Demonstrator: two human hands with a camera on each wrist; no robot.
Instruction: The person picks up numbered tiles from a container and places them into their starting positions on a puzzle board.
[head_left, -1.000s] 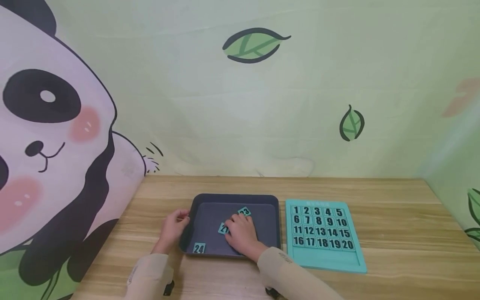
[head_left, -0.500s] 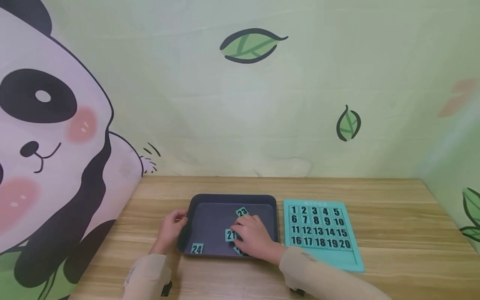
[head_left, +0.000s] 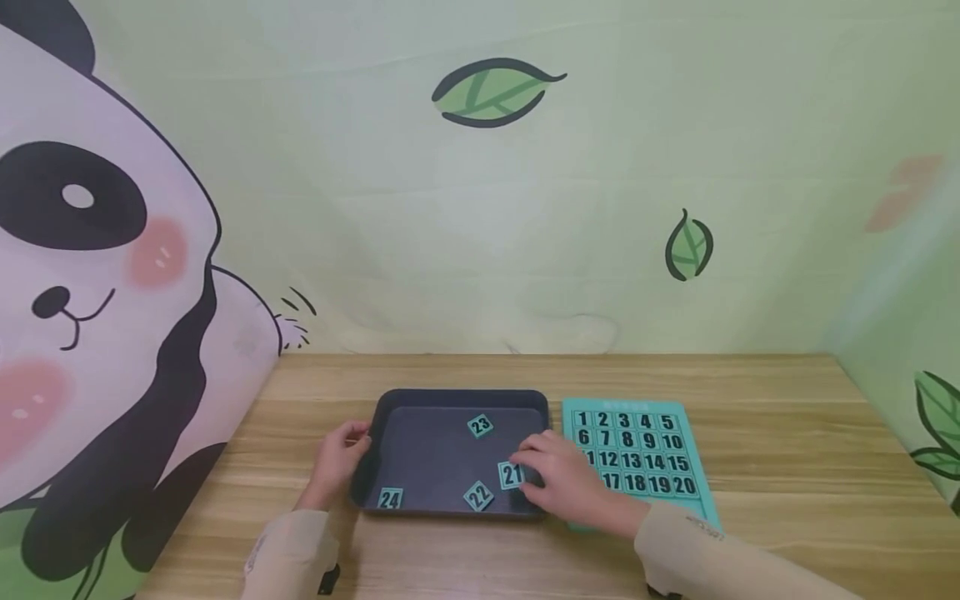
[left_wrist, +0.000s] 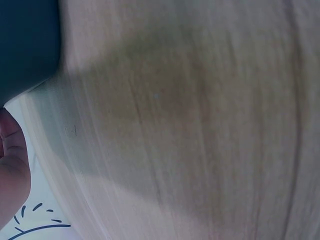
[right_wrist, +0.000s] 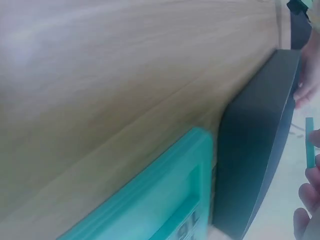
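My right hand [head_left: 562, 483] pinches the square number tile 21 [head_left: 512, 476] between thumb and fingers, over the right side of the dark tray [head_left: 457, 398]. Edge-on in the right wrist view, this teal tile [right_wrist: 309, 142] stands above the tray's rim. Inside the tray lie tile 23 [head_left: 481, 426] towards the back, tile 22 [head_left: 478, 497] at the front and tile 24 [head_left: 390, 499] in the front left corner. At the tray's left edge, my left hand [head_left: 337, 462] grips the rim; only part of it [left_wrist: 12, 170] shows in the left wrist view.
Right of the tray lies a teal number board [head_left: 701, 504] holding rows of tiles up to 20, partly covered by my right hand and forearm. The wooden table [head_left: 795, 450] reaches back to a wall cloth [head_left: 360, 208] printed with a panda and leaves.
My right hand has carried tile 21 rightwards across the tray, uncovering tiles 22 and 23. The left hand stays at the tray's left edge. The head view has shifted slightly.
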